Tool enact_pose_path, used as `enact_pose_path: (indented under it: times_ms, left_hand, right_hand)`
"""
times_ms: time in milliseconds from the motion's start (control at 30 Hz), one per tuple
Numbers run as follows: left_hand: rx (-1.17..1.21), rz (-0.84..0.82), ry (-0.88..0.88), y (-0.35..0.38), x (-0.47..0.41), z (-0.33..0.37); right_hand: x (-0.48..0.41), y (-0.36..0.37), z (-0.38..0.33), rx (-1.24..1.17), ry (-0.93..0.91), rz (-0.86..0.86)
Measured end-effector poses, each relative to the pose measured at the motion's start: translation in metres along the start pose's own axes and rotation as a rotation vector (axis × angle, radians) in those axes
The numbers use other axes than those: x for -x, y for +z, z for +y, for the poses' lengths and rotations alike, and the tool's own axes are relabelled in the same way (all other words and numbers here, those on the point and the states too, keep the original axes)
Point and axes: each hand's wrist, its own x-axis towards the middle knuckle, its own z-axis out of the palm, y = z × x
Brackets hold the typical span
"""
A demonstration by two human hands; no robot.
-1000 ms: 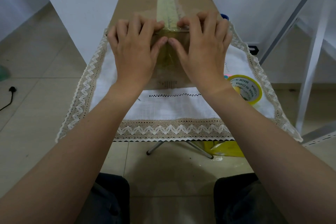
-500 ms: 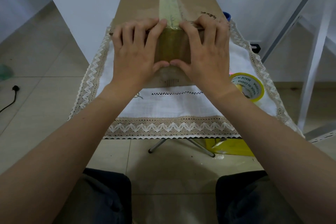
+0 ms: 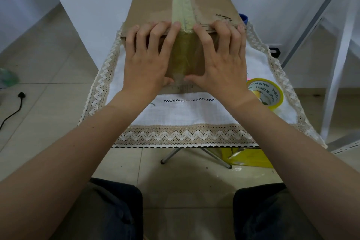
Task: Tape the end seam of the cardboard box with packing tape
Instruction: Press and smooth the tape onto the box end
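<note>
A long cardboard box [image 3: 155, 0] lies on the small table, its near end facing me. A strip of clear packing tape [image 3: 182, 52] runs along the top seam and folds down over the near end face. My left hand [image 3: 146, 58] and my right hand [image 3: 222, 60] lie flat on that end face, one on each side of the strip, fingers spread up to the top edge. Both thumbs meet near the strip's lower end. The yellow tape roll [image 3: 266, 93] lies on the cloth just right of my right wrist.
A white cloth with lace trim [image 3: 187, 134] covers the folding table. A blue object [image 3: 243, 18] peeks out behind the box's right corner. A yellow bag [image 3: 247, 158] lies on the tiled floor under the table. A black cable [image 3: 11, 111] sits at left, white metal legs [image 3: 339, 60] at right.
My thumbs have slid down the taped end face from near the top edge to the strip's lower end. My fingers have spread wider along the box's top edge.
</note>
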Motion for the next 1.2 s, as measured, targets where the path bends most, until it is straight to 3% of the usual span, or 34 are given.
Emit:
enact_pose_path:
  times_ms: [167, 333, 767, 1200]
  left_hand:
    - [0.153, 0.059, -0.081, -0.002, -0.005, 0.004]
    - [0.159, 0.152, -0.161, 0.004, -0.009, 0.013]
    - [0.201, 0.091, -0.176, -0.001, -0.008, 0.014]
    - [0.115, -0.041, -0.037, -0.007, -0.004, -0.004]
  right_hand:
    - [-0.011, -0.009, -0.008, -0.181, 0.151, 0.093]
    - [-0.01, -0.009, -0.009, -0.185, 0.146, 0.063]
    - [-0.004, -0.008, -0.01, -0.141, 0.123, 0.052]
    - [0.003, -0.003, 0.001, 0.022, 0.004, -0.063]
